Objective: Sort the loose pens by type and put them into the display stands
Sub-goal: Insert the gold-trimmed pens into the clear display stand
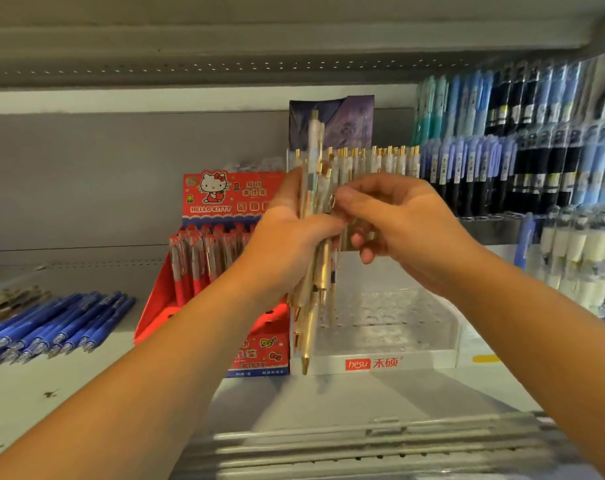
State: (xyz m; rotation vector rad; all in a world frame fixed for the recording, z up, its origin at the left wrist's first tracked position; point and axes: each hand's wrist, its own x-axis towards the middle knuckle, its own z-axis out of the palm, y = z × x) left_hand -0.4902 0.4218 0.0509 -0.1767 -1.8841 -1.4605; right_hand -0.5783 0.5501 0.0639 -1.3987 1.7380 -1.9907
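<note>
While the left hand (287, 233) clasps the gold pens (320, 268) upright, the right hand (405, 220) pinches one, likely for the clear stand (398, 327) below.

White capitals reading "HELLO KITTY" run across the header of a red cardboard display stand (245, 202), just left of the fingers (346, 197). Lower on its front, "KITTY" shows again; the other print there is too blurred to read. Below the fingers, the white front strip of a clear plastic display stand (425, 362) carries a red "hesu" logo and the red characters "禾硕".
</note>
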